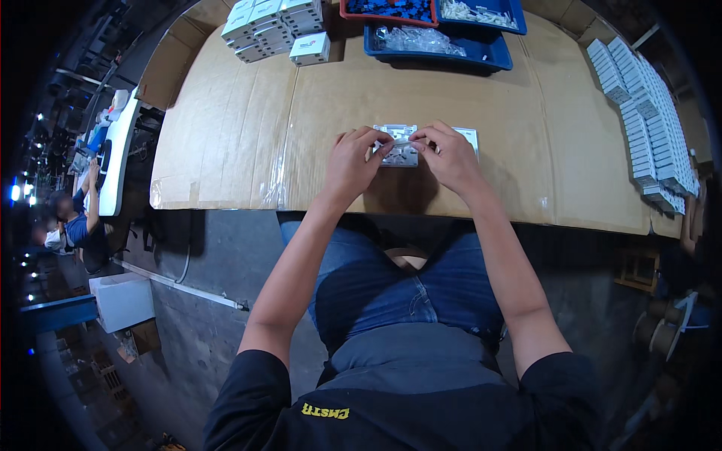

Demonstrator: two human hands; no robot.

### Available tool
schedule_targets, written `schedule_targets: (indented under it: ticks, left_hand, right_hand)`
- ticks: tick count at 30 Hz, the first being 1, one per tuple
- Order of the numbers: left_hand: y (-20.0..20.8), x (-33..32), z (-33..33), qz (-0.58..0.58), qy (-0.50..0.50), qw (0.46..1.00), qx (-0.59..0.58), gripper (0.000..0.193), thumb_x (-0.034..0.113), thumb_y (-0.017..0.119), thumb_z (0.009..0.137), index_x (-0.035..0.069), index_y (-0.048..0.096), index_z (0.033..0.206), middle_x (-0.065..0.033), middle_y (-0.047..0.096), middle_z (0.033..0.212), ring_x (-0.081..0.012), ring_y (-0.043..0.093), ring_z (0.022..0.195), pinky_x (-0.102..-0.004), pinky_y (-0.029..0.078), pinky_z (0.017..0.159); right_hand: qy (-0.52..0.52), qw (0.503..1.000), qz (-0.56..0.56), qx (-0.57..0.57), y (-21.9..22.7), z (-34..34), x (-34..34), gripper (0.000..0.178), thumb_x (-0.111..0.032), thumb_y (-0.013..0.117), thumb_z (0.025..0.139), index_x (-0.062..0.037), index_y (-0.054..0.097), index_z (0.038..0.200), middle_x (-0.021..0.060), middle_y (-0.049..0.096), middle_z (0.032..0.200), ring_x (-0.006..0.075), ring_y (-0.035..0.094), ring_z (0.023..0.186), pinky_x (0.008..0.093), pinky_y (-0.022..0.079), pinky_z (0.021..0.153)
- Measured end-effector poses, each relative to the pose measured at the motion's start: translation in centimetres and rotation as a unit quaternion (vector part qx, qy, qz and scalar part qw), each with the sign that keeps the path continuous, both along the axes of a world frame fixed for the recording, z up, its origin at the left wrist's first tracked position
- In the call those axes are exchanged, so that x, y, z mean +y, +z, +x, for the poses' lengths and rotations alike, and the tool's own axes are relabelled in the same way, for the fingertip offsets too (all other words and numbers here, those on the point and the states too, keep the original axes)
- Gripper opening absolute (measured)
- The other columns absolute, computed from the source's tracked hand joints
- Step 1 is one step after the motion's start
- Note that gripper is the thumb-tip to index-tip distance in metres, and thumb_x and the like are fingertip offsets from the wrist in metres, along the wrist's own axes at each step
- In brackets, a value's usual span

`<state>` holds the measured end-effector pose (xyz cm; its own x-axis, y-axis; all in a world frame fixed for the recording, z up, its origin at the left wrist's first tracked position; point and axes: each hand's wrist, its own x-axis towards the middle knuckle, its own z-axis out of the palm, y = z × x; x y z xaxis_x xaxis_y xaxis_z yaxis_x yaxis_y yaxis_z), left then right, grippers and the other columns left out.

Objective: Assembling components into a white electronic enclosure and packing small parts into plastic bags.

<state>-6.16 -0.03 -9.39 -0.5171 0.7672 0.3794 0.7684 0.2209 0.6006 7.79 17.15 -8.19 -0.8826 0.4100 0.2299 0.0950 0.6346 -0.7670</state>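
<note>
A small, slim white piece [401,141] is pinched between the fingertips of my left hand [355,161] and my right hand [451,159]. Its exact kind is too small to make out. Right beneath the fingers lies an open white box [407,160], shallow and square, with several small parts inside. My hands hide part of it. Beside it, partly under my right hand, rests a flat white panel [470,137], which may be the lid.
The cardboard-covered table [226,150] carries stacked white boxes [274,30] at the far left and more stacked boxes [643,113] at the right. At the back stand a red bin [387,19] of blue parts and blue bins [481,59] holding clear bags and white pieces. Another person [79,225] is far left.
</note>
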Motion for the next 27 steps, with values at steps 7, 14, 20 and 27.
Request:
schedule_targets:
  ticks: [7,14,20,27]
  left_hand:
    - [-1.6,0.4,-1.3,-0.068,0.024,0.993,0.092,0.015,0.021,0.077,0.085,0.014,0.077,0.099,-0.0009,0.074,0.096,-0.024,0.065,0.094,-0.0405,0.043,0.096]
    - [-1.9,0.3,-1.2,-0.085,0.007,0.996,0.036,0.021,0.016,0.077,0.08,0.011,0.077,0.1,-0.0033,0.072,0.105,-0.0242,0.065,0.1,-0.04,0.046,0.095]
    - [-1.4,-1.6,-0.1,-0.073,-0.05,0.989,0.117,0.037,0.012,0.078,0.074,0.011,0.075,0.111,-0.0022,0.068,0.114,-0.0254,0.062,0.107,-0.0394,0.048,0.095]
    - [-2.0,-1.8,0.3,-0.064,-0.058,0.993,0.085,0.041,0.01,0.079,0.072,0.009,0.073,0.113,-0.0056,0.067,0.116,-0.0281,0.061,0.11,-0.0414,0.049,0.098]
  right_hand:
    - [-0.012,0.996,0.085,-0.029,-1.6,-1.6,-0.2,0.01,-0.018,0.068,0.091,-0.0119,0.072,0.099,0.0088,0.071,0.091,0.0316,0.07,0.082,0.0433,0.054,0.071]
    - [-0.046,0.989,0.131,-0.045,-1.2,-1.6,-1.1,0.008,-0.018,0.067,0.089,-0.0103,0.07,0.092,0.0065,0.071,0.089,0.0307,0.07,0.082,0.0438,0.055,0.069]
    - [0.038,0.985,0.157,-0.065,-0.9,-1.1,0.2,0.014,-0.019,0.067,0.09,-0.0058,0.072,0.089,0.0096,0.07,0.091,0.0315,0.07,0.083,0.0451,0.056,0.072]
    - [0.101,0.989,0.07,-0.086,-0.7,-1.6,1.2,0.015,-0.01,0.068,0.089,-0.0015,0.071,0.101,0.013,0.07,0.09,0.0331,0.068,0.083,0.0438,0.053,0.073]
